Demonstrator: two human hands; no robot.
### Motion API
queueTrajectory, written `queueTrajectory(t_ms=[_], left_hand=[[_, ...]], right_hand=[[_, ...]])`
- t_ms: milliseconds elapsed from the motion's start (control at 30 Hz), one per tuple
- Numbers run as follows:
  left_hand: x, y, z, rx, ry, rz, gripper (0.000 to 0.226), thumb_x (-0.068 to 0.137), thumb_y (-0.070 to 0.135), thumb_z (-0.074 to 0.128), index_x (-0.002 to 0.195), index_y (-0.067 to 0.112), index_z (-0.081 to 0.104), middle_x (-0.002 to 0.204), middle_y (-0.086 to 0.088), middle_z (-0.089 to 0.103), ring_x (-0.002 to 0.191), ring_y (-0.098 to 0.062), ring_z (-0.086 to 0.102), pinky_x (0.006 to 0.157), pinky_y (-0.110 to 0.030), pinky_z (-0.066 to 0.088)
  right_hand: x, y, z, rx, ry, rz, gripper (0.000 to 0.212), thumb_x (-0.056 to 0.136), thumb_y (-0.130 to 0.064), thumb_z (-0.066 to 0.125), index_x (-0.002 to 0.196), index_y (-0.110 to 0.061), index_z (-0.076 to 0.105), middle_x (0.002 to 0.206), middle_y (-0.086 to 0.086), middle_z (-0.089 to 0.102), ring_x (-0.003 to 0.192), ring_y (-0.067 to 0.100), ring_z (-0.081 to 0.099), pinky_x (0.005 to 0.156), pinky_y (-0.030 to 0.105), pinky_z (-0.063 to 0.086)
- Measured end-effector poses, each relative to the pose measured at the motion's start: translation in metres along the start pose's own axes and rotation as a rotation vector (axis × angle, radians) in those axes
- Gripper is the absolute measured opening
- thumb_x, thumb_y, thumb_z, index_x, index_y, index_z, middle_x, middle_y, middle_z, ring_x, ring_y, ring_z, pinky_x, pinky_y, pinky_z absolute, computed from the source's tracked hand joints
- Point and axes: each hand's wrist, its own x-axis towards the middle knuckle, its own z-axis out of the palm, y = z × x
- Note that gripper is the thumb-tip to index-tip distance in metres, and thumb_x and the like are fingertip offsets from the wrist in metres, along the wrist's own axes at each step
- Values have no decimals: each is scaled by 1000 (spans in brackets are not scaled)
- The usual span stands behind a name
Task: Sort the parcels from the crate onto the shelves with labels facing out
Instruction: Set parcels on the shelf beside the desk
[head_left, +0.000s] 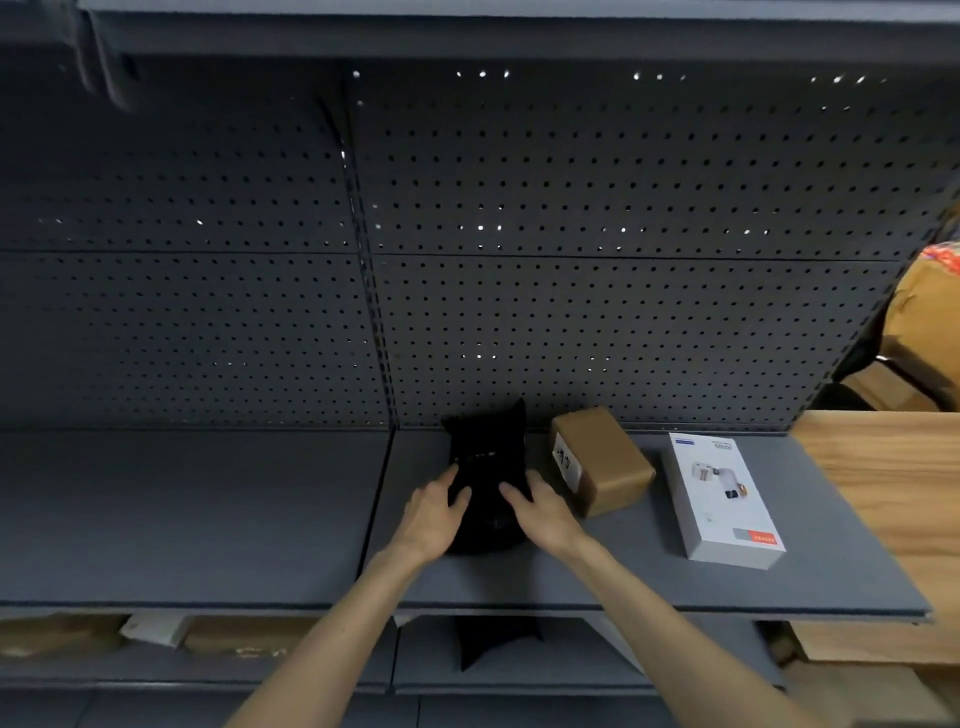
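- the black parcel (485, 483) lies flat on the shelf (260, 519), just left of the brown box (602, 460).
- left hand (434, 512) and right hand (540, 512) rest on its sides, fingers spread, likely squaring it up.
- no label shows on it.
- a white box (722, 499) sits right of the brown box.

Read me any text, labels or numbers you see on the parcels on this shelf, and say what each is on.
White box: printing at its far end, upside down to the camera, blurred; an orange strip near the front, unreadable.
Brown box: white label with handwritten marks, not legible.
Black parcel under both hands: no text visible.
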Motion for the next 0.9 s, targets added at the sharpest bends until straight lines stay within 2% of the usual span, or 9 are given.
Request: queueTrajectory(t_ms=[67,133,200,300,433,533,600,733,900], left_hand=[[1,4,7,-103,-18,-18,56,106,32,46,157,13,29,157,-6,39,143,-20,39,109,-17,26],[1,8,15,-141,-53,-20,53,107,32,45,155,14,34,153,-5,44,140,-19,44,104,-14,30],[4,12,19,-115,-78,-9,47,107,38,42,150,18,45,147,-7,49,132,-22,51,101,-19,38],[8,25,22,-131,-79,-1,52,104,52,36,141,21,57,138,-7,52,124,-23,54,102,-29,42],[7,47,18,-284,-71,45,56,101,59,41,143,24,54,130,10,54,118,-6,53,88,-13,40],[9,48,13,-251,-82,62,53,99,56,48,141,25,57,134,7,61,109,-5,57,83,-14,42],[9,43,7,-249,-76,57,50,102,46,50,146,22,51,140,5,58,114,-6,56,87,-13,41],[8,30,-9,-279,-54,105,62,103,28,53,158,31,25,151,16,36,141,-7,35,111,-20,27],[10,11,-23,-239,-8,78,51,104,15,44,153,30,38,158,1,38,144,-15,36,118,-25,27]], right_hand=[[-4,-2,-5,101,80,-39,68,101,-41,48,156,-12,20,153,6,40,139,21,40,105,23,34],[-10,-5,-12,141,142,-79,62,101,-36,49,154,-13,26,147,4,48,134,20,47,100,21,38],[-15,-6,-19,55,196,-138,57,101,-38,48,151,-17,32,141,2,53,130,21,51,101,26,43],[-22,-6,-26,-108,287,-171,57,101,-50,39,149,-19,37,143,3,51,134,23,46,104,39,44],[-30,-13,-28,-105,307,-182,52,101,-56,26,137,-25,48,129,3,61,120,25,55,96,41,45],[-32,-19,-28,-36,298,-193,49,102,-55,26,128,-26,57,119,2,65,115,26,57,96,42,44],[-30,-21,-27,3,281,-172,49,102,-54,28,126,-25,59,119,3,65,116,25,56,98,42,43],[-22,-18,-25,-25,257,-155,37,103,-42,36,114,-19,63,112,4,66,111,26,58,93,40,47],[-5,-4,-18,-101,162,-53,31,103,-29,43,116,-9,61,105,10,66,99,27,62,87,39,49]])
